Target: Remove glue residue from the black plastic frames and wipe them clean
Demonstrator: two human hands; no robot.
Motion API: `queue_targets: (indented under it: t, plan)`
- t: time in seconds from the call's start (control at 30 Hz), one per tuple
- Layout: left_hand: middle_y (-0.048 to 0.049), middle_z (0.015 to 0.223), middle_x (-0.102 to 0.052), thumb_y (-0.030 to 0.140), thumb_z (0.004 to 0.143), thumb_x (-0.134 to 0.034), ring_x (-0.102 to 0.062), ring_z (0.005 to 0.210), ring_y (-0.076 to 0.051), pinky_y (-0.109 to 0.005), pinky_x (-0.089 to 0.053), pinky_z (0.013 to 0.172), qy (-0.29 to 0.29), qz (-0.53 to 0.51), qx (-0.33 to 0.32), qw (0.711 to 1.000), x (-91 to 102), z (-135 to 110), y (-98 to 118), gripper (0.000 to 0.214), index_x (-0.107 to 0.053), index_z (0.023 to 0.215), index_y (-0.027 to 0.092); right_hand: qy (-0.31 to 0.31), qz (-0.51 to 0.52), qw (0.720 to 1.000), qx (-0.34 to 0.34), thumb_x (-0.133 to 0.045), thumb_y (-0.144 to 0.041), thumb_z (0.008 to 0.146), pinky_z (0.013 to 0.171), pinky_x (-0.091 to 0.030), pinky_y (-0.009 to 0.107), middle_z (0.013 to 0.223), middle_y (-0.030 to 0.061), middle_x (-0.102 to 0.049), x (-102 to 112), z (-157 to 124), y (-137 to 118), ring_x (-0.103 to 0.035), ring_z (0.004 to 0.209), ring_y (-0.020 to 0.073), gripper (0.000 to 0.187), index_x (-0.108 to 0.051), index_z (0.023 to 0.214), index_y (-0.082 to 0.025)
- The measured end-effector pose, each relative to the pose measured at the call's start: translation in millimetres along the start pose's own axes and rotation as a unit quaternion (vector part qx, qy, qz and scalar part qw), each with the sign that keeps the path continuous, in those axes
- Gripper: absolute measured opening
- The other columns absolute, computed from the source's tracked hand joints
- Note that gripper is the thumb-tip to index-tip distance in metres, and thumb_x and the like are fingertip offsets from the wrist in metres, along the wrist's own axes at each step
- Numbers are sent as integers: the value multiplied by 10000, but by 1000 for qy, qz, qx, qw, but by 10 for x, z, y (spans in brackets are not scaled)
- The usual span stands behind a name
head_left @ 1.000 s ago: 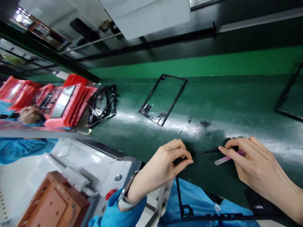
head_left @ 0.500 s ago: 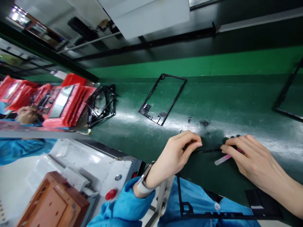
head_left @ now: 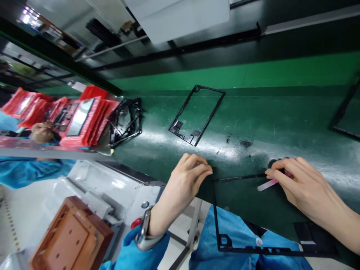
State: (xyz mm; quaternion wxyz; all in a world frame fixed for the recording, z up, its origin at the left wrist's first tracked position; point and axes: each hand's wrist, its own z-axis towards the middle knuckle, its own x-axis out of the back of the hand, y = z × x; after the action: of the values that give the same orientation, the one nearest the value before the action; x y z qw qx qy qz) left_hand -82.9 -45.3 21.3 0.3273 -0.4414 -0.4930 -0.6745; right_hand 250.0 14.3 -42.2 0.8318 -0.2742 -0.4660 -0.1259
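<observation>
A thin black frame (head_left: 236,249) lies on the green worktop (head_left: 281,116), right in front of the person. Part of its near side sticks out past the edge, above the person's blue clothes (head_left: 233,228). The right hand (head_left: 303,183) is at the far side of this frame, with its thumb and fingers closed around a pink stick (head_left: 264,186) that has a pale end. The left hand (head_left: 191,174) is near the frame's far left corner, a little apart from it. Its fingertips are pressed together, and I cannot tell if a tiny thing is between them. A watch (head_left: 144,228) is on that wrist.

Dark bits (head_left: 246,143) lie farther back. Behind the left hand is a second frame (head_left: 176,126), lying flat. To its left sits a messy pile of black frames (head_left: 137,112), just beside some red bundles (head_left: 91,123).
</observation>
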Motion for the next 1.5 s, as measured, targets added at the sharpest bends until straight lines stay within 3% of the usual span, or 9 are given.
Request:
queue_targets:
  t: [0.13, 0.27, 0.5, 0.8, 0.93, 1.07, 1.17, 1.3, 1.5]
  plan:
    - [-59, 1421, -662, 192, 1077, -622, -540, 1387, -254, -420, -433, 1170, -15, -203, 20, 979, 14, 82, 112, 107, -696, 1007, 223, -18, -32, 999, 11, -492, 158, 894, 748, -370, 374, 1123, 119, -598, 0, -13, 19, -470, 866, 220, 440, -591, 1209, -132]
    - [-59, 1108, -754, 245, 1147, -467, -710, 1000, -166, -312, -546, 917, -66, -437, 63, 895, -160, 264, 381, 163, -595, 1059, 199, -24, -35, 999, 10, -502, 143, 907, 755, -380, 374, 1132, 113, -592, -2, -22, 38, -469, 871, 223, 448, -591, 1239, -144]
    - [-30, 1047, -651, 189, 1105, -562, -627, 954, -156, -288, -502, 868, -74, -196, 29, 977, -228, 208, 304, 156, -688, 1013, 191, -16, -40, 999, 17, -517, 135, 913, 754, -389, 378, 1132, 122, -593, 3, -7, 35, -469, 870, 224, 414, -599, 1223, -127]
    - [-46, 1004, -677, 155, 1084, -578, -587, 875, -193, -341, -499, 792, -17, 30, -17, 999, -141, -157, 96, 142, -719, 1084, 167, -11, -35, 999, 12, -539, 96, 949, 726, -380, 359, 1128, 123, -602, 28, -3, 19, -461, 844, 212, 351, -601, 1204, -137]
    - [-59, 1136, -692, 130, 1054, -633, -593, 1029, -209, -346, -515, 893, -10, -37, -12, 999, 15, -163, 32, 116, -722, 1043, 205, -9, -40, 999, 9, -530, 106, 945, 720, -376, 355, 1125, 119, -605, 22, -5, 27, -468, 843, 212, 354, -601, 1184, -146]
    - [-62, 1445, -653, 138, 1060, -633, -539, 1417, -252, -408, -466, 1171, -80, -265, -63, 959, -24, -42, 139, 107, -695, 1040, 223, -17, -43, 999, 5, -538, 80, 960, 735, -391, 353, 1118, 105, -607, 5, 5, 3, -466, 836, 207, 325, -608, 1177, -152]
    - [-70, 1193, -739, 187, 1118, -537, -705, 1092, -177, -327, -552, 977, -71, -407, -14, 911, -200, 122, 240, 119, -648, 1079, 201, -22, -49, 999, 0, -515, 65, 971, 740, -398, 350, 1114, 91, -616, 15, 13, 4, -470, 828, 205, 326, -606, 1184, -164]
    - [-23, 926, -665, 263, 1117, -554, -601, 839, -137, -277, -469, 784, -26, -368, 8, 929, -412, 398, 313, 173, -644, 990, 187, -39, -76, 996, -21, -446, 30, 977, 717, -409, 367, 1064, 74, -650, 159, -33, 211, -515, 813, 226, 323, -595, 1152, -196]
    - [-18, 921, -637, 244, 1111, -513, -587, 789, -134, -277, -461, 760, -44, -385, -38, 921, -668, 714, 553, 166, -609, 988, 187, -72, -73, 986, -129, -508, -146, 996, 650, -432, 382, 1018, 71, -645, 585, -163, 498, -573, 770, 243, 145, -609, 1030, -244]
